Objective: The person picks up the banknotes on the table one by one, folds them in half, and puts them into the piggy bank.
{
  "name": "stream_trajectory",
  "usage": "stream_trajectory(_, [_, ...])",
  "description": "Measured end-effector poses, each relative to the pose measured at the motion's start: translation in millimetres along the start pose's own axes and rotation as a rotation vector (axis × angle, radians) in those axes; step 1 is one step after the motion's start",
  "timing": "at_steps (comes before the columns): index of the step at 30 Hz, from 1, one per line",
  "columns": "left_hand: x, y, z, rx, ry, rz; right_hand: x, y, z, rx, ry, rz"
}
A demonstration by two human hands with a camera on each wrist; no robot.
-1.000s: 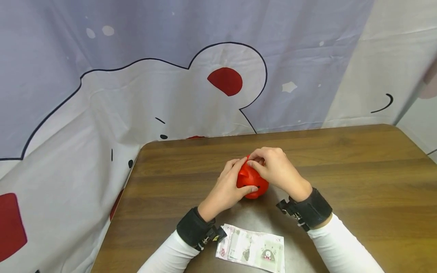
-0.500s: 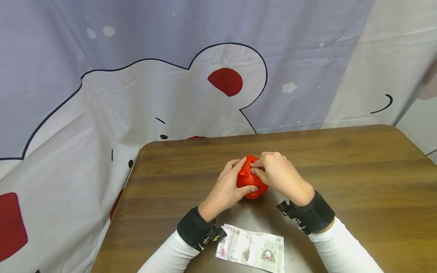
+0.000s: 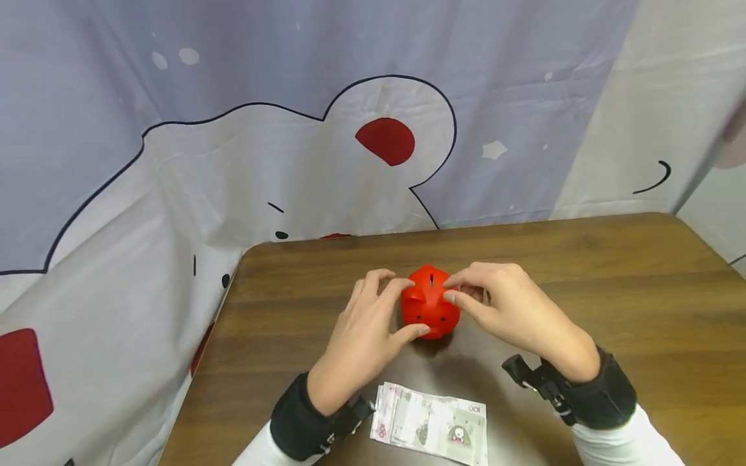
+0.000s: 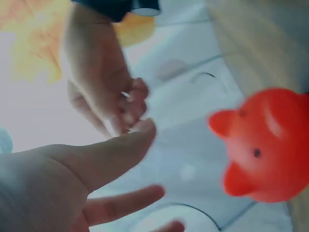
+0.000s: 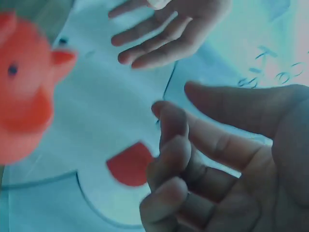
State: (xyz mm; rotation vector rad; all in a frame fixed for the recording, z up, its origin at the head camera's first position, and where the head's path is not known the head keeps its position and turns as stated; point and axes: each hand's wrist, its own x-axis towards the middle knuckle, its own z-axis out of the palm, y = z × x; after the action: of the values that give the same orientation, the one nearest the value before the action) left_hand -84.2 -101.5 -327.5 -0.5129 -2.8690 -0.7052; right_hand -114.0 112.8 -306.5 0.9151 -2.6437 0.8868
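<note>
A red piggy bank (image 3: 430, 304) stands on the wooden table, its coin slot showing on top in the head view. My left hand (image 3: 364, 327) is just left of it with spread, bent fingers, apart from the pig in the left wrist view. On the other side, my right hand (image 3: 507, 310) has thumb and forefinger apart and nothing between them. The right wrist view shows the right hand's (image 5: 212, 159) remaining fingers loosely curled, with the piggy bank (image 5: 21, 92) at the left edge. Close in front of the pig lies a small stack of banknotes (image 3: 431, 424).
The wooden table (image 3: 612, 291) reaches far to the right. Behind it and along its left side hangs a printed curtain (image 3: 233, 168). A black strap with a camera mount sits on each wrist.
My right hand has drawn back from the slot toward the right. The left hand has let go of the piggy bank and moved left and nearer. The banknotes stay in place.
</note>
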Motion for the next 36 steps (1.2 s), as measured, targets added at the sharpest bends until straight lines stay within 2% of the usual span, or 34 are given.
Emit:
stream_trajectory(1, [-7.3, 2.9, -3.3, 0.034, 0.004, 0.032, -6, -3, 0.2, 0.030, -0.032, -0.018])
stream_trajectory(3, [-22.7, 5.6, -3.5, 0.084, -0.037, 0.087, -19, -9, 5.1, 0.073, -0.113, -0.065])
stream_trajectory(6, [-41.5, 2.7, 11.3, 0.157, -0.188, 0.136, -40, -14, 22.5, 0.072, -0.268, -0.084])
stream_trajectory(9, [-54.3, -6.7, 33.2, 0.220, -0.353, 0.142, -61, -11, 44.3, 0.020, -0.435, -0.037])
stream_trajectory(12, [-60.6, -16.0, 49.5, 0.275, -0.429, 0.138, -74, -3, 64.3, -0.015, -0.529, 0.030])
stream_trajectory(14, [-61.9, -20.7, 55.5, 0.288, -0.429, 0.131, -79, 0, 75.7, -0.031, -0.539, 0.068])
stream_trajectory(18, [-59.6, -26.8, 61.2, 0.284, -0.411, 0.115, -81, 7, 92.2, -0.029, -0.493, 0.090])
stream_trajectory(22, [-56.5, -31.2, 61.7, 0.236, -0.362, 0.108, -79, 14, 97.5, 0.067, -0.444, 0.087])
stream_trajectory(26, [-54.7, -32.1, 59.6, 0.147, -0.284, 0.108, -76, 22, 94.8, 0.190, -0.415, 0.076])
stream_trajectory(31, [-54.3, -29.5, 56.0, 0.026, -0.207, 0.087, -76, 29, 84.8, 0.245, -0.436, 0.069])
stream_trajectory(34, [-54.5, -27.4, 52.0, -0.019, -0.194, 0.082, -76, 29, 78.7, 0.266, -0.475, 0.072])
stream_trajectory(36, [-55.0, -26.1, 49.2, -0.037, -0.214, 0.075, -76, 28, 75.8, 0.260, -0.484, 0.070])
